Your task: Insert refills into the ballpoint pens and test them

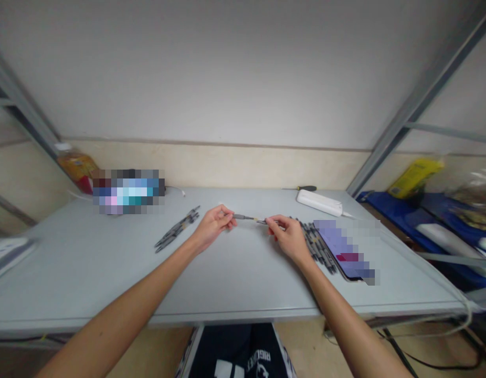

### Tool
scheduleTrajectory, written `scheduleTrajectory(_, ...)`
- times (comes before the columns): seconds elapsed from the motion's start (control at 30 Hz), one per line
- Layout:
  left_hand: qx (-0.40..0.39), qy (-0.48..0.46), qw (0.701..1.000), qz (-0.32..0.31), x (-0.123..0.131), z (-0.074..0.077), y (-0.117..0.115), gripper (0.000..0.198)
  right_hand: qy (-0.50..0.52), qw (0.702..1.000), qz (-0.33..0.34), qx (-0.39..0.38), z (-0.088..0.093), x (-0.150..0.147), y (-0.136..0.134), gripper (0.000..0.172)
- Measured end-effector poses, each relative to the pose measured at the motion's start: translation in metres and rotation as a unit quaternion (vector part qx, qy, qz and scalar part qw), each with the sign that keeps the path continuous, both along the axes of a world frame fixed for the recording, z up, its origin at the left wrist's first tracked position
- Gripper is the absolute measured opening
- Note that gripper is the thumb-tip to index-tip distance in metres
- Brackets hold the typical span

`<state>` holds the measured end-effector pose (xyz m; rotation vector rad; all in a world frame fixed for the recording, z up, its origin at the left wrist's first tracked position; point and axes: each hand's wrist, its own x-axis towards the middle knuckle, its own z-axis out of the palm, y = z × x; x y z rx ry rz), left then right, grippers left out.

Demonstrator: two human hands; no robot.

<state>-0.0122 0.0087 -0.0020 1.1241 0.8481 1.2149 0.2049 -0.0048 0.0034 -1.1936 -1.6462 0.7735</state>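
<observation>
Above the middle of the desk my left hand [217, 227] pinches the grey barrel of a pen [243, 217]. My right hand [285, 235] is closed on a slim dark part at the pen's other end; a small yellowish section shows between the hands. Whether the two parts are joined there I cannot tell. Left of my left hand lies a small group of grey pens [177, 231]. A larger row of similar pens [319, 247] lies beside my right hand, partly hidden by it.
A phone or tablet [341, 252], blurred out, lies right of the pen row. Behind it are a white power strip [319, 203] and a screwdriver [307, 188]. A pixelated lit device [128, 191] and an orange-filled bottle [75, 164] stand back left. The desk's front edge [235, 316] is near me.
</observation>
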Motion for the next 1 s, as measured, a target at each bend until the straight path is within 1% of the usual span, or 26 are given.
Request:
scheduleTrajectory(0.1, 0.005, 0.001, 1.000, -0.006, 0.000, 0.000, 0.000, 0.024, -0.023, 1.000, 0.010, -0.013, 0.002, 0.000, -0.001, 0.044)
scheduleTrajectory(0.17, 0.004, 0.002, 1.000, -0.008, 0.000, 0.001, -0.001, 0.023, -0.025, 0.999, 0.017, -0.016, 0.002, -0.001, -0.001, 0.045)
scheduleTrajectory(0.27, -0.009, -0.001, 1.000, -0.004, 0.000, 0.004, -0.002, 0.020, -0.001, 1.000, 0.012, 0.001, 0.000, -0.002, -0.001, 0.034)
scheduleTrajectory(0.3, -0.015, -0.002, 1.000, -0.001, 0.001, 0.005, -0.002, 0.019, 0.008, 1.000, 0.007, 0.010, -0.001, -0.002, 0.000, 0.034)
scheduleTrajectory(0.37, -0.023, -0.006, 1.000, 0.003, 0.001, 0.006, -0.002, 0.019, 0.010, 1.000, 0.003, 0.026, -0.003, -0.002, 0.000, 0.042)
scheduleTrajectory(0.4, -0.026, -0.008, 1.000, 0.004, 0.001, 0.006, -0.002, 0.020, 0.002, 1.000, 0.003, 0.029, -0.004, -0.002, 0.000, 0.042)
scheduleTrajectory(0.47, -0.028, -0.010, 1.000, 0.005, 0.000, 0.004, -0.001, 0.021, -0.016, 0.999, 0.002, 0.030, -0.005, -0.001, 0.000, 0.034)
scheduleTrajectory(0.53, -0.019, -0.005, 1.000, 0.000, -0.002, 0.001, 0.000, 0.024, -0.026, 0.999, 0.005, 0.022, -0.006, -0.001, -0.001, 0.029)
scheduleTrajectory(0.67, 0.024, 0.033, 0.999, -0.020, -0.004, -0.004, 0.001, 0.027, -0.029, 0.999, 0.018, 0.004, -0.003, 0.000, -0.002, 0.029)
scheduleTrajectory(0.77, 0.065, 0.078, 0.995, -0.017, -0.004, -0.004, 0.000, 0.027, -0.008, 0.999, 0.033, -0.029, 0.001, 0.000, -0.003, 0.032)
scheduleTrajectory(0.87, 0.104, 0.119, 0.987, -0.010, -0.003, -0.003, -0.001, 0.026, 0.031, 0.994, 0.064, -0.083, 0.002, 0.001, -0.002, 0.038)
scheduleTrajectory(1.0, 0.131, 0.154, 0.979, 0.000, -0.003, -0.002, -0.001, 0.025, 0.106, 0.976, 0.091, -0.166, 0.000, 0.002, 0.001, 0.033)
